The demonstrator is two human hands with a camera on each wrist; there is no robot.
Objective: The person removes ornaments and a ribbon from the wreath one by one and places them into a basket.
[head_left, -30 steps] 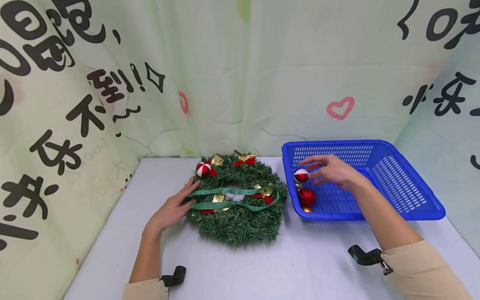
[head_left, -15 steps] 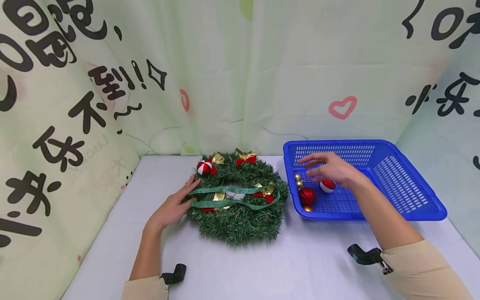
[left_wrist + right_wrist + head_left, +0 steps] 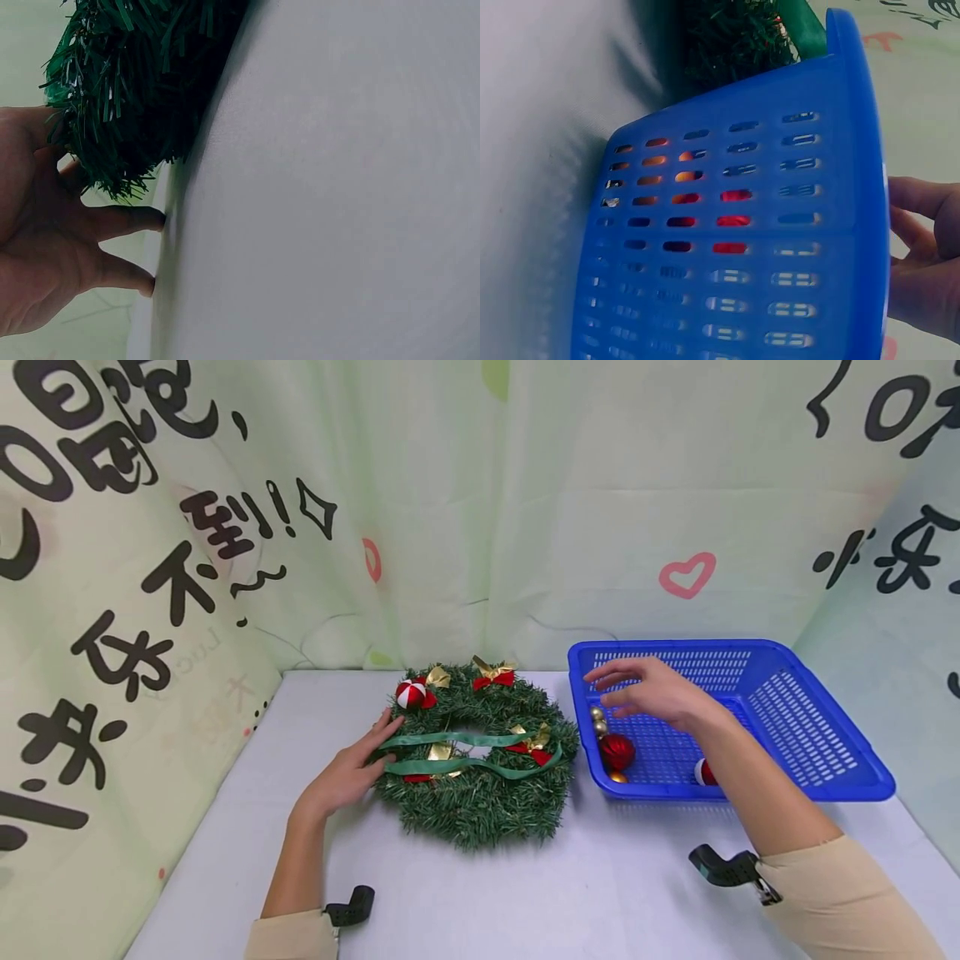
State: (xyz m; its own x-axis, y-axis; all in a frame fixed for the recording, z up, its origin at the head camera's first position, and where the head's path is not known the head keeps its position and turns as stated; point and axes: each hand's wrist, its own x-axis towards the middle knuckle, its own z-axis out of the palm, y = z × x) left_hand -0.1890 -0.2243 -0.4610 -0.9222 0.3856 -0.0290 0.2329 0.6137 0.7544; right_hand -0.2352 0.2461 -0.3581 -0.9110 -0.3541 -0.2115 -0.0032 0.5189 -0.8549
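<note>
A green wreath [image 3: 480, 814] with red and gold bows lies flat on the table, a red-and-white ball [image 3: 412, 695] at its upper left. Green ribbon [image 3: 457, 739] crosses its middle in two strands. My left hand [image 3: 341, 781] rests spread at the wreath's left edge, and in the left wrist view two fingertips meet the table. Over the left part of a blue basket [image 3: 825, 793], my right hand [image 3: 652, 689] hovers with loosely bent fingers, holding nothing. Below it sit a red ball [image 3: 617, 752] and small gold balls [image 3: 599, 720]. My forearm partly hides another red-and-white ball [image 3: 702, 772].
The white table [image 3: 525, 902] carries the wreath and, to its right, the basket. A printed curtain [image 3: 570, 527] encloses the back and both sides. From the right wrist view, the basket's slotted wall [image 3: 727, 300] stands between the camera and the balls.
The red-and-white ball has left my right fingertips and rolled right and toward me across the basket floor. My right hand has shifted slightly up and left. The left hand stays put.
</note>
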